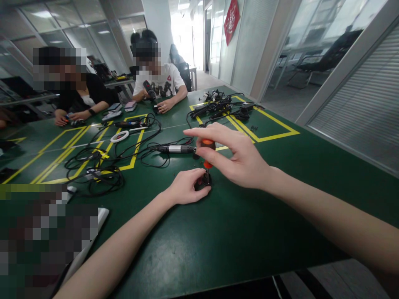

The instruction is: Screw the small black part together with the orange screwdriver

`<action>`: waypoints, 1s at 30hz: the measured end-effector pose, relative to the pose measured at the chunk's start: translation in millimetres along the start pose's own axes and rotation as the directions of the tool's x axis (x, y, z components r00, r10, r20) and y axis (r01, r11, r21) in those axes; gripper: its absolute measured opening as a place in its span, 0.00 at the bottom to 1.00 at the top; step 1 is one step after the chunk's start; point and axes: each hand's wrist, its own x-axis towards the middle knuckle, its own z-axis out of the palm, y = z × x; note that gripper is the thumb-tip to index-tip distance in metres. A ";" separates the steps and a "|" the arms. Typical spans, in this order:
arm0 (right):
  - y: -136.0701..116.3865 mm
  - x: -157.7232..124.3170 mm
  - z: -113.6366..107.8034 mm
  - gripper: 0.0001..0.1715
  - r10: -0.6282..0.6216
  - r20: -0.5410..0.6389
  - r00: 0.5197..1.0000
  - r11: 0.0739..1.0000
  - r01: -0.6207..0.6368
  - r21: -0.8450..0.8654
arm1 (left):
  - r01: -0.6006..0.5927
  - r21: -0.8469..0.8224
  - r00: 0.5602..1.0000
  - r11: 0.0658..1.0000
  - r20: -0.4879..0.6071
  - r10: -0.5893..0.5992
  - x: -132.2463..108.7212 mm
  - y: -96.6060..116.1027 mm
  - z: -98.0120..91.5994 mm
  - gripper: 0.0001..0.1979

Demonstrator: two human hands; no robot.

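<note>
My right hand (232, 155) grips an orange and black screwdriver (208, 162) by its handle, thumb and fingers around it, index finger stretched out. The screwdriver stands upright, and its shaft reaches down to a small round black part (206, 179) on the green table. Around that part close the thumb and fingers of my left hand (188, 186), steadying it against the tabletop. My fingers partly cover the black part, so its exact kind is unclear. Just beyond lies a silver and black electric screwdriver (176, 149) with its cable; a few tiny dark pieces are near its tip.
Coiled black cables (106, 178) and a white ring (119, 136) lie on the left. A pile of black tools and cords (218, 104) sits farther back within yellow tape (277, 135). Two people work across the green table (249, 232). A pixelated area covers the lower left.
</note>
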 end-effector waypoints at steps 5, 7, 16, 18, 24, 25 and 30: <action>5.5 -3.7 1.2 0.19 -0.001 0.049 0.999 0.990 -0.006 0.139 | -0.008 0.039 1.000 0.999 -0.013 0.008 0.9 1.0 2.0 0.07; 9.8 -4.6 0.9 0.17 0.010 0.036 0.999 0.984 -0.017 0.180 | -0.010 0.055 1.000 0.998 -0.017 0.010 1.1 1.8 2.6 0.08; 14.1 -2.4 1.0 0.12 -0.011 -0.140 0.990 0.994 -0.004 -0.108 | -0.008 0.091 1.000 0.996 -0.016 0.010 1.2 2.4 3.4 0.08; 15.1 -2.3 0.8 0.15 -0.010 -0.134 0.991 0.994 -0.005 -0.111 | -0.008 0.094 1.000 0.996 -0.018 0.010 1.4 1.9 3.6 0.08; 18.2 -2.2 0.2 0.19 -0.112 -0.108 0.988 0.993 0.108 -0.044 | -0.006 0.106 1.000 0.994 -0.022 0.008 2.1 1.0 3.8 0.10; 18.0 -2.3 0.2 0.18 -0.118 -0.103 0.988 0.993 0.117 -0.018 | -0.005 0.104 1.000 0.995 -0.024 0.007 2.0 1.0 3.9 0.10; 15.8 -1.5 0.3 0.09 -0.123 -0.123 0.985 0.992 0.126 0.019 | -0.009 0.095 1.000 0.995 -0.024 0.011 1.1 1.4 4.5 0.11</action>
